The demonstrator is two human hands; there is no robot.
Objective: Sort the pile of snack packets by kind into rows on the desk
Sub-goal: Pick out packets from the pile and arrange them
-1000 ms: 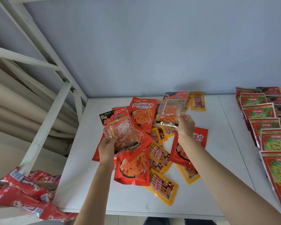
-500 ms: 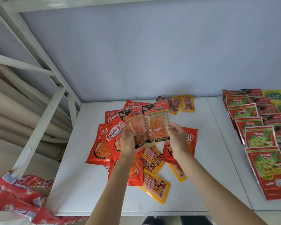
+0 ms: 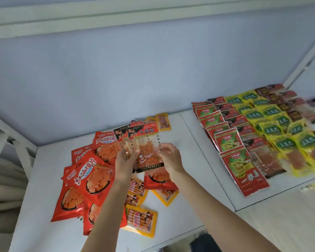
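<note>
Both hands above pile [image 3: 105, 180] on surface [image 3: 195, 179]. Left hand [image 3: 125, 161] fingers pinched clear packet [image 3: 120, 140]; right hand [image 3: 169, 158] pinched matching packet [image 3: 147, 151], overlapping. Advice: square edges, keep pair together, lay in own row beside sorted rows [image 3: 262, 131].

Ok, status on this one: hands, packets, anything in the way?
Left hand and right hand hold two clear packets overlapped. Unsorted pile beneath. Nothing blocking.

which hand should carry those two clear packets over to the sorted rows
Probably the right hand: it already grips the front clear packet, and the sorted rows lie on its side. The left hand would have to cross over.
</note>
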